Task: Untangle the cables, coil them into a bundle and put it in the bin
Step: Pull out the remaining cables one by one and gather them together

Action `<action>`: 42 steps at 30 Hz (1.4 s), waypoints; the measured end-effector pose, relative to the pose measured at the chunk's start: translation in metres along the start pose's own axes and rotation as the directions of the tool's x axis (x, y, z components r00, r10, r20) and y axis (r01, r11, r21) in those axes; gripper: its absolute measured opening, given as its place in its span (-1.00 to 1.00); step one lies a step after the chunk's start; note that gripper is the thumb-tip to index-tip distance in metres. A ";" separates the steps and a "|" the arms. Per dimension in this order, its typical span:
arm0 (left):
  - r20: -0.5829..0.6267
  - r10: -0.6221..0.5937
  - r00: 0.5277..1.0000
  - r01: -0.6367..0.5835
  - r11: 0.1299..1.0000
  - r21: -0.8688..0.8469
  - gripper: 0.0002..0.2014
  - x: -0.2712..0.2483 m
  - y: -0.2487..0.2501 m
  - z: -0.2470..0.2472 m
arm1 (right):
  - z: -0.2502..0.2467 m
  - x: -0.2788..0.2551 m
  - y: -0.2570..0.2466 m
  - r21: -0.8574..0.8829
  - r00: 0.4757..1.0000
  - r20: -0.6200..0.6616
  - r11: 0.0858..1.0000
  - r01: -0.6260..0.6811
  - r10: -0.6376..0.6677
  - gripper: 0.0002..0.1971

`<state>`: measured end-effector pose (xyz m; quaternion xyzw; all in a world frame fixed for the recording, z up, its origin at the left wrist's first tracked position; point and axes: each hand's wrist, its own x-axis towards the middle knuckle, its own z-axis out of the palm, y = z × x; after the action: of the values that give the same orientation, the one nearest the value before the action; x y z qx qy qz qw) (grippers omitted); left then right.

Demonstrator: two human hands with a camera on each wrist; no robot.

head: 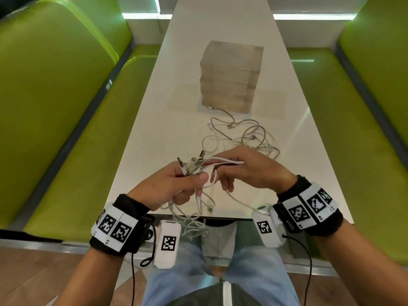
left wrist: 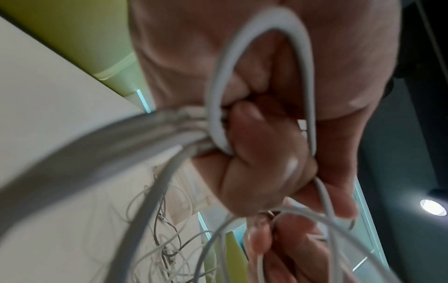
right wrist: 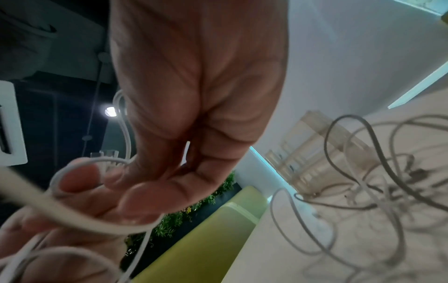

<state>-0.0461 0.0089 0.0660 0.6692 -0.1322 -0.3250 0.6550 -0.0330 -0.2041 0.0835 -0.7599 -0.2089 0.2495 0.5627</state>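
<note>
Above the near end of the white table (head: 154,120), my left hand (head: 176,184) grips a bunch of white cables (head: 198,166) just behind their plug ends, which fan out past the fingers. My right hand (head: 242,171) pinches a folded white cable loop (head: 229,161) beside them. Loose cable lengths hang below the hands over the table edge. A tangled cable heap (head: 249,138) lies on the table beyond the hands, also showing as the cable heap (right wrist: 378,183) in the right wrist view. The translucent bin (head: 231,76) stands farther back. In the left wrist view my curled fingers (left wrist: 261,153) clamp the cables (left wrist: 145,137).
Green bench seats (head: 66,120) run along both sides of the narrow table. My legs are below the near table edge (head: 220,217). A cable end lies against the bin's front foot.
</note>
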 end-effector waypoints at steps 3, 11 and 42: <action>0.093 0.047 0.995 -0.046 0.999 -0.010 -0.69 -0.004 0.007 0.003 | 0.011 -0.001 0.001 0.083 0.996 0.092 0.996 -0.013 0.005 -0.69; -0.434 0.079 0.898 -0.148 0.981 -0.127 -0.69 0.005 0.001 -0.015 | 0.021 -0.007 0.028 -0.069 0.997 0.011 0.994 -0.080 0.081 -0.92; -0.593 0.187 0.783 -0.402 0.880 -0.253 -0.69 0.007 0.017 -0.015 | 0.079 -0.031 0.060 -0.428 0.961 0.089 0.881 -0.201 0.262 -0.59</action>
<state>-0.0272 0.0149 0.0796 0.5700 0.0205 -0.0282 0.8209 -0.1039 -0.1806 0.0113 -0.8613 -0.2047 0.3191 0.3382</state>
